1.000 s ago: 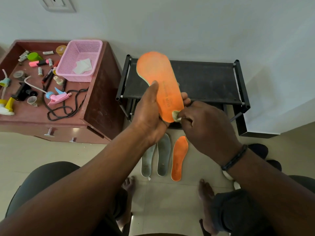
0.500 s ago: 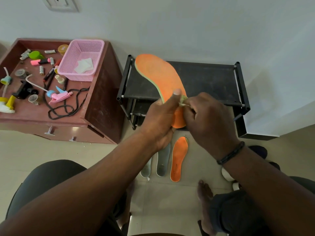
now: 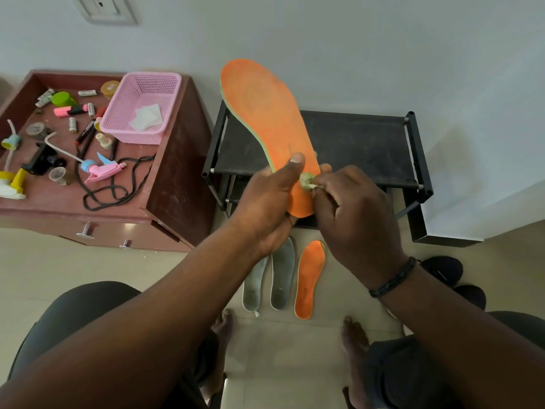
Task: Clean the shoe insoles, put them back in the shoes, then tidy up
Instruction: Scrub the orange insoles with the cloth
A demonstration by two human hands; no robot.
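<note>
The person's left hand grips the heel end of an orange insole, thumb laid flat across its orange face and the other fingers wrapped behind it. The insole stands up in front of them, toe pointing toward 11 o'clock, a thin green edge showing along its left side. The right hand is curled tight, its fingertips pinching a small crumpled pale wad and pressing it against the insole just right of the left thumb. A dark braided band circles the right wrist.

Down on the tiled floor, at 6 o'clock from the hands, three more insoles lie side by side, toes away from the person: two grey insoles, then a second orange insole on the floor at the right. That one carries a line of small print near its heel, too small to read. Dark shoes sit at 4 o'clock, partly hidden behind the right forearm.

Behind the hands stands a black shoe rack. At 9 o'clock is a reddish-brown cabinet with a pink basket holding white folded wipes, a pink spray nozzle, a black cord and markers whose labels I cannot make out.
</note>
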